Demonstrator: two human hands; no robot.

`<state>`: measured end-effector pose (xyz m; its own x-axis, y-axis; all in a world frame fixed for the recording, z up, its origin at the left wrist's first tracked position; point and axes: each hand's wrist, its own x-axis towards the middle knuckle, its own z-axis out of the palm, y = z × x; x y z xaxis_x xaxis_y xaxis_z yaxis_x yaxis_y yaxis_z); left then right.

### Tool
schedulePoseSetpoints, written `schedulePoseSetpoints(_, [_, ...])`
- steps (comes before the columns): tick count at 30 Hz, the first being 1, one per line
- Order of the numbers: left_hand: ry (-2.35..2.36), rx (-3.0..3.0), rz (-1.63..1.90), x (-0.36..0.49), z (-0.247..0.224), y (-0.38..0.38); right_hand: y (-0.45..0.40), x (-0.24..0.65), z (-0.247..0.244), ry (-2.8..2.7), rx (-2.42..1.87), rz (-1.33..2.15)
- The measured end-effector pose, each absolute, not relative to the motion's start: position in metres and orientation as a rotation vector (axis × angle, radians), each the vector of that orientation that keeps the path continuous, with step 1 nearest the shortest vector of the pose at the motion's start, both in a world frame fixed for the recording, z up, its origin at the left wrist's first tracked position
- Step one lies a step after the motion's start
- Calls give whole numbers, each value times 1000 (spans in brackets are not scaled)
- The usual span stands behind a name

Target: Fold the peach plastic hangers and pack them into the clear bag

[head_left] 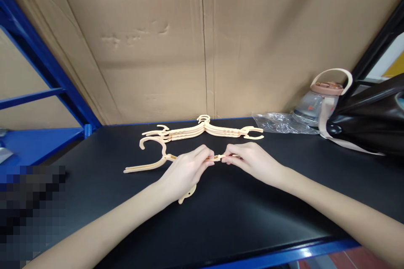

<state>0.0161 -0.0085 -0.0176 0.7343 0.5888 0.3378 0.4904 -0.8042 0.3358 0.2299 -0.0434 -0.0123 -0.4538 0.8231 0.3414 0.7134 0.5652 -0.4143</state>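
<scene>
Near the middle of the black table, my left hand point(189, 168) is closed on a cream plastic hanger point(151, 164), whose hook and one arm stick out to the left of the hand. Just to its right, my right hand point(249, 157) pinches the other end of a thin cream part, and a short piece shows between the fingertips. A small cream piece point(188, 193) with a hole pokes out below my left wrist. Behind the hands lies a stack of cream hangers point(189, 133) with hooks at the centre and curved ends.
Cardboard point(142, 50) lines the back. At the right rear are a clear plastic bag point(277, 122), a bottle with a strap point(315, 103) and a black bag point(372, 113). Blue metal frame parts point(67, 96) stand at the left. The table's blue front edge point(284, 256) shows below.
</scene>
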Motion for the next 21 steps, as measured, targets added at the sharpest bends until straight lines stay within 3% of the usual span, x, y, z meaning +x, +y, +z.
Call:
schedulePoseSetpoints(10, [763,2775,568,15,-19,-9,-43,235,-11,-2363,-1163,420])
schedulePoseSetpoints(21, [786,2741,554,19,-24,-13,-48,224,-20,-2547,-1262,-176])
